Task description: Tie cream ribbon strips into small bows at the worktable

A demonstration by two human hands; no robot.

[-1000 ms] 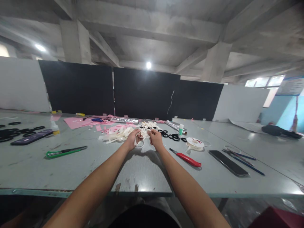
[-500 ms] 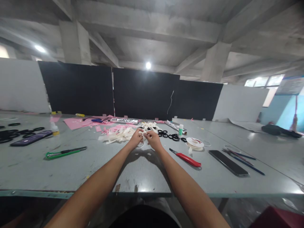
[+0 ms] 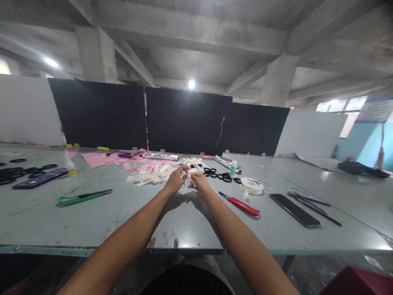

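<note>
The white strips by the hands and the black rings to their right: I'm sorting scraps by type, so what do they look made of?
White strips: seemingly ribbon or paper, matte cream; they lie limp and curled in a loose heap. The left hand and right hand pinch one piece. Black rings: possibly rubber or plastic, dull black, flat on the table; too small to settle.

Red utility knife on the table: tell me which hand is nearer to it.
Right. The right hand is just left of the red utility knife, apart from it; the left hand is farther left, beyond the right hand.
</note>
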